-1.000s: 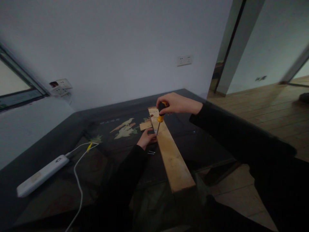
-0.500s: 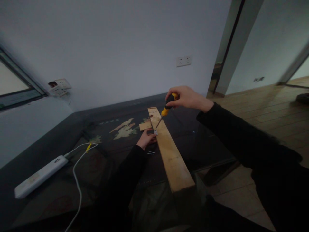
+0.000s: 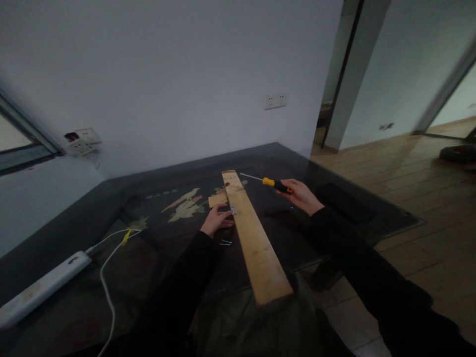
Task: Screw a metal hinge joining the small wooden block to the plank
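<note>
A long wooden plank (image 3: pixel 256 240) lies lengthwise on the dark table, its near end jutting past the front edge. A small metal plate (image 3: pixel 233 209) sits on the plank's left edge; its exact kind is too small to make out. My left hand (image 3: pixel 216 219) is at that edge, its fingers closed about the metal plate. To the right of the plank, my right hand (image 3: pixel 300 196) grips a screwdriver (image 3: pixel 273 183) by its yellow and black handle. The screwdriver's shaft points left, its tip above the plank's far part and apart from the metal plate.
Two screws or nails (image 3: pixel 225 243) lie left of the plank. A small wood block (image 3: pixel 217 200) touches its far left side. A white power strip (image 3: pixel 46 287) with a white cable (image 3: pixel 107 292) rests on the table's left. Beyond stands a wall with a socket (image 3: pixel 275 101).
My right hand has swung the screwdriver away from the metal plate, down and to the right, and its shaft now lies nearly level. My left hand stays at the plank's edge.
</note>
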The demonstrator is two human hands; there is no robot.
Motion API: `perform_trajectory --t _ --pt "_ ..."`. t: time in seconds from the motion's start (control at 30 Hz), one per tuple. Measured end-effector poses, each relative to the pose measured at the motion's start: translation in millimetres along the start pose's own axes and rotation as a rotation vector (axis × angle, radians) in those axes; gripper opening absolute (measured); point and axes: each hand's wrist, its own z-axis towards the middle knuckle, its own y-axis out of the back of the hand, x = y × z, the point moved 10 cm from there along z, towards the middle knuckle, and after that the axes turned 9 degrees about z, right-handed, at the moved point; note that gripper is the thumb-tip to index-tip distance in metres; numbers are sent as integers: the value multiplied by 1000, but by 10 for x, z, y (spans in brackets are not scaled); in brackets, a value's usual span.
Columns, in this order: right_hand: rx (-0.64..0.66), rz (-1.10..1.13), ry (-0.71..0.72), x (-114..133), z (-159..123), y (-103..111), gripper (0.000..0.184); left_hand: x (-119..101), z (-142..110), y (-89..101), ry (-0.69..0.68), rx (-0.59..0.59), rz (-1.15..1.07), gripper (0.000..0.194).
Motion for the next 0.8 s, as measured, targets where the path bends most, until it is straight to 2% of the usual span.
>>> perform_trajectory --t 0.1,0.27,0.47,0.6,0.8 --pt "30 -65 4 -48 -50 -63 18 -22 13 -13 -35 6 32 36" --pt "64 -287 67 -144 -118 -118 35 -56 67 76 -137 -70 220 32" --pt "51 -849 345 -86 -107 -162 27 -184 99 226 -343 -217 487 26" --pt "71 -1084 373 -157 -99 -177 30 -239 98 254 -413 -283 492 17" --pt "63 -1223 392 -228 -126 -194 31 -255 112 199 -444 -255 414 12"
